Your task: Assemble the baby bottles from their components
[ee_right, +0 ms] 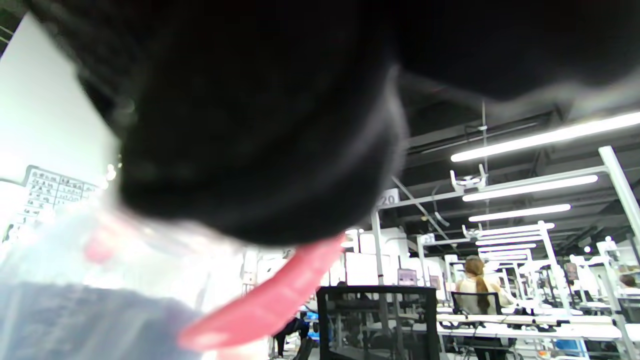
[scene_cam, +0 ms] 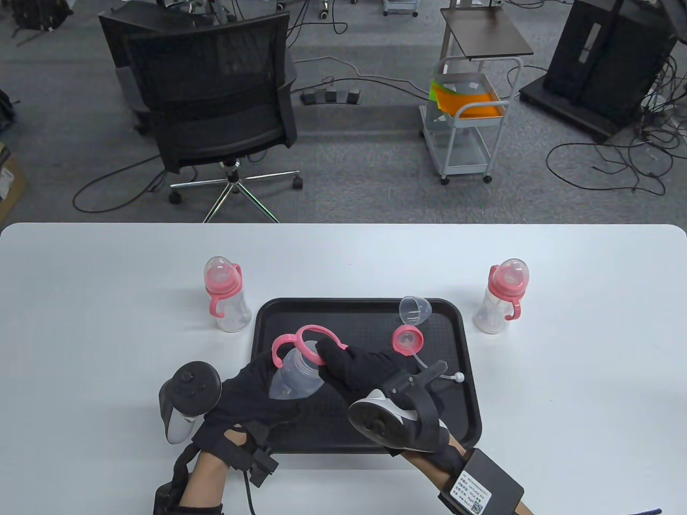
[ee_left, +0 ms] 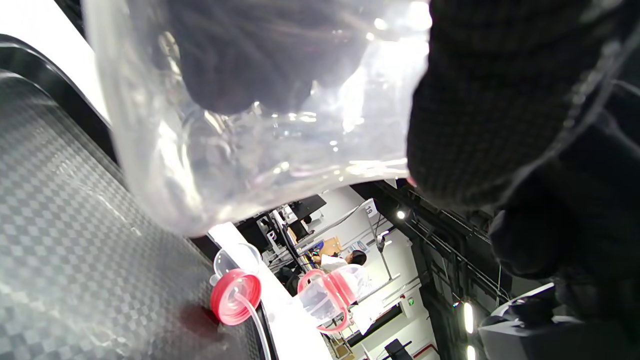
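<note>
While the white desk (scene_cam: 107, 257) fills the lower half of the table view, an assembled bottle (scene_cam: 226, 294) with a pink collar, handles and clear cap stands upright at left of centre, just off the upper left corner of the black tray (scene_cam: 461, 348). At lower left the left hand (scene_cam: 236, 413) reaches over the tray's left edge, its fingers curled round the body of a clear bottle (scene_cam: 295, 375) that is tilted with its neck toward the upper right; in the left wrist view that clear bottle (ee_left: 240, 130) fills the upper left of the frame, with dark gloved fingers (ee_left: 480, 110) wrapped about it. A pink handle ring (scene_cam: 308, 346) sits at the bottle's neck. From the lower right the right hand (scene_cam: 365, 370) comes across the tray, its fingers pinching that ring; the right wrist view is blurred, showing only dark glove and a pink strip. Right of the hands, in the tray's upper middle, a clear cap (scene_cam: 415, 309) lies on its side, and just below it a pink collar (scene_cam: 407, 339) with a thin straw lies flat. At far right another assembled bottle (scene_cam: 503, 296) stands upright on the desk, near the tray's upper right corner.
</note>
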Demonstrator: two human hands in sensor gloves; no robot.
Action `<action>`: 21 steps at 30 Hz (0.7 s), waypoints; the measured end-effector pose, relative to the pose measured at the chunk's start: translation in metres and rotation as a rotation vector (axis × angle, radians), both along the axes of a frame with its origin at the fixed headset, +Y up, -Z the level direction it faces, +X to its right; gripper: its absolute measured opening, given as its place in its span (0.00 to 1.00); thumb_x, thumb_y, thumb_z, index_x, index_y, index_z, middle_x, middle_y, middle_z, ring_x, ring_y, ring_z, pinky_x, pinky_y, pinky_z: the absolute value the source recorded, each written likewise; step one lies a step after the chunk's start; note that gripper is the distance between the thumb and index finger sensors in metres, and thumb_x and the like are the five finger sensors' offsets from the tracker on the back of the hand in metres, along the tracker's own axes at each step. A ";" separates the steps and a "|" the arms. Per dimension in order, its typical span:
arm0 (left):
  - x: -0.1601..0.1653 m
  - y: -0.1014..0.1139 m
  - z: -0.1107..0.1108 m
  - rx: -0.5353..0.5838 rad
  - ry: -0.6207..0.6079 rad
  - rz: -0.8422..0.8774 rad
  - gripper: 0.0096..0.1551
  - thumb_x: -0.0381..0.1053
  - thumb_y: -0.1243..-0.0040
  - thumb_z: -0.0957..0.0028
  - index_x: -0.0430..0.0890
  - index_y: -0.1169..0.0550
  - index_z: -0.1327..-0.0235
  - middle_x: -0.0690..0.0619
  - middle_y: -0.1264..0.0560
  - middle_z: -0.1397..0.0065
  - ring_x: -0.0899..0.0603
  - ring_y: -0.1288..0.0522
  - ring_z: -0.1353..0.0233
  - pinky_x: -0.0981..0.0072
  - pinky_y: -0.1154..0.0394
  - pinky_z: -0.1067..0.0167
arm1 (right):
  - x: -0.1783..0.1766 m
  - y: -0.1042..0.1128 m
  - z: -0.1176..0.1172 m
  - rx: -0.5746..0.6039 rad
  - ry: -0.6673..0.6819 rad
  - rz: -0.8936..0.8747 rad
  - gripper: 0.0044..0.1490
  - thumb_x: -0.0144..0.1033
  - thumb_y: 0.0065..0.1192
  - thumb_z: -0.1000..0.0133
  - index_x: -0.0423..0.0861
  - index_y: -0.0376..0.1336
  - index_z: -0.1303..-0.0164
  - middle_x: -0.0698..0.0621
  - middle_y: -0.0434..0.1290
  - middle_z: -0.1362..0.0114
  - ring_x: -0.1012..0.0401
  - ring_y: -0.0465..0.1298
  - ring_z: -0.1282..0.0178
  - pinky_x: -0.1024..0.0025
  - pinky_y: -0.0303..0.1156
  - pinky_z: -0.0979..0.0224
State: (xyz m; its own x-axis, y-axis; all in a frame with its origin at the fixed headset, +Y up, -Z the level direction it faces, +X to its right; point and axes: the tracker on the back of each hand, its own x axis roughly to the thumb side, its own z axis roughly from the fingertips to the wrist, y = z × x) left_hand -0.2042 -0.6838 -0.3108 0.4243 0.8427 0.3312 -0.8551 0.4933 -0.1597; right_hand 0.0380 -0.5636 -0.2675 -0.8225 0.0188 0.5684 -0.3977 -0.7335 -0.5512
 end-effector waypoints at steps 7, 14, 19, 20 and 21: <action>0.004 0.007 0.007 0.035 0.016 0.063 0.63 0.72 0.12 0.68 0.49 0.31 0.22 0.49 0.27 0.25 0.38 0.23 0.28 0.22 0.42 0.27 | -0.004 0.002 0.008 -0.019 0.034 0.012 0.29 0.47 0.81 0.59 0.49 0.79 0.49 0.54 0.89 0.65 0.68 0.88 0.83 0.76 0.86 0.82; 0.003 0.002 0.004 0.026 -0.008 0.104 0.63 0.71 0.11 0.70 0.49 0.30 0.23 0.50 0.26 0.26 0.38 0.23 0.28 0.23 0.41 0.27 | -0.005 -0.010 0.013 -0.023 0.046 0.106 0.36 0.48 0.79 0.57 0.51 0.72 0.38 0.53 0.88 0.60 0.65 0.89 0.78 0.74 0.86 0.76; 0.002 0.002 0.004 0.047 -0.019 0.131 0.64 0.69 0.09 0.72 0.53 0.31 0.23 0.53 0.28 0.24 0.39 0.25 0.26 0.23 0.43 0.26 | 0.002 -0.010 0.019 0.005 0.072 0.066 0.42 0.56 0.71 0.55 0.49 0.67 0.33 0.54 0.87 0.58 0.65 0.89 0.75 0.74 0.87 0.73; 0.002 0.003 0.004 0.051 -0.021 0.130 0.64 0.69 0.09 0.72 0.53 0.31 0.23 0.54 0.28 0.24 0.39 0.25 0.26 0.23 0.44 0.26 | 0.004 -0.009 0.019 -0.010 0.069 0.027 0.43 0.57 0.69 0.55 0.47 0.67 0.33 0.53 0.87 0.58 0.64 0.89 0.75 0.73 0.87 0.73; 0.003 0.003 0.004 0.063 -0.038 0.124 0.64 0.68 0.08 0.72 0.54 0.31 0.23 0.54 0.29 0.24 0.39 0.26 0.25 0.23 0.44 0.25 | 0.007 -0.007 0.018 -0.028 0.052 -0.022 0.44 0.60 0.64 0.54 0.45 0.67 0.32 0.52 0.87 0.58 0.64 0.89 0.75 0.73 0.87 0.73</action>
